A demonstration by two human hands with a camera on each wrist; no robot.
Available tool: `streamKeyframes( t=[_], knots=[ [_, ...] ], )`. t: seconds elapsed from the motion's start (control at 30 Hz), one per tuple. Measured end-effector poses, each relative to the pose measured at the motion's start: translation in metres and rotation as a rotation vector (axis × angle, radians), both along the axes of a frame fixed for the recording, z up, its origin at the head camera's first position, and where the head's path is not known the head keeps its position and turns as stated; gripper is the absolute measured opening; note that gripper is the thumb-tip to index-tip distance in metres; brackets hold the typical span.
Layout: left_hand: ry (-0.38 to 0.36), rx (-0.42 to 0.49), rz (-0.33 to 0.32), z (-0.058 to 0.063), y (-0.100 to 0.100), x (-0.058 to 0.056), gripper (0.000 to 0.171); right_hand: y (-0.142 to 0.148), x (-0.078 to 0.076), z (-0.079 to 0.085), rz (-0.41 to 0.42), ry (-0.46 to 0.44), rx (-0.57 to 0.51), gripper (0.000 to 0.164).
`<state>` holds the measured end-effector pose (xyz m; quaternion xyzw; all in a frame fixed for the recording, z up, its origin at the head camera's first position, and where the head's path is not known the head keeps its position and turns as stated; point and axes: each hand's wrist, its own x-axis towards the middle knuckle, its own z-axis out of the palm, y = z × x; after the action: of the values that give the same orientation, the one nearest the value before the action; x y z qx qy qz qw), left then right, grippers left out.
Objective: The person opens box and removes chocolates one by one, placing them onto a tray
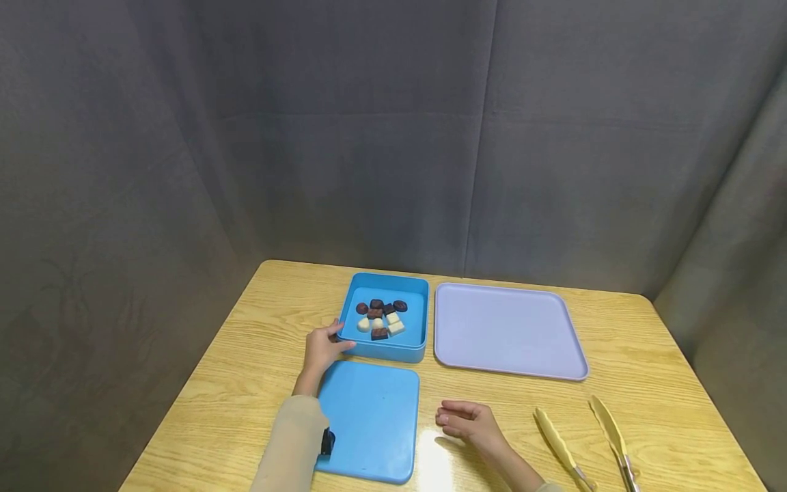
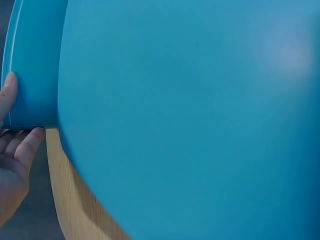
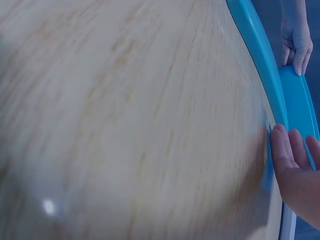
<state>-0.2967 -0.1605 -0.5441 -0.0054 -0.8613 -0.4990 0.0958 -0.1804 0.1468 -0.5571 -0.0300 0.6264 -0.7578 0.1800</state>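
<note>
Blue walls enclose an open-topped box (image 1: 386,352) just below the middle of the head frame, with its near-left corner in the left hand (image 1: 322,347). That hand grips the corner between thumb and fingers, the thumb against the near wall and the fingers along the left side. Inside the box sits a cluster of dark chocolates (image 1: 379,334) and cream-white chocolates (image 1: 396,329) (their shapes vary: some round, some blocky). Just below the box lies a flat blue lid (image 1: 369,424), its left edge passing under the left forearm in its beige sleeve (image 1: 289,437). Right of the lid, at the lower centre of the frame, the right hand (image 1: 470,424) is relaxed and holds nothing, its fingers loosely bent. Just beside the box on the right is a lavender tray (image 1: 507,331). Cream-yellow tongs (image 1: 556,441) with metal handles lie at the lower right; whether they are one pair or two, I cannot tell. Everything stands on a wood-grain surface (image 1: 258,342), and a grey curtain (image 1: 344,171) fills the upper frame.
</note>
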Motion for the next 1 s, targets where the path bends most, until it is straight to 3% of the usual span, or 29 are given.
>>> streamKeyframes(
  t=[0.4,0.63,1.0],
  knots=[
    [-0.082,0.036,0.015,0.009,0.003,-0.001,0.054,0.003,0.002,0.001,-0.004,-0.03,-0.015,0.047],
    [-0.074,0.062,0.022,0.008,0.003,-0.001,0.058,0.007,0.003,0.002,0.003,-0.032,-0.025,0.048],
    [-0.059,0.034,0.034,0.005,0.003,0.001,0.06,0.021,0.005,0.008,-0.01,0.027,0.082,0.049]
  ],
)
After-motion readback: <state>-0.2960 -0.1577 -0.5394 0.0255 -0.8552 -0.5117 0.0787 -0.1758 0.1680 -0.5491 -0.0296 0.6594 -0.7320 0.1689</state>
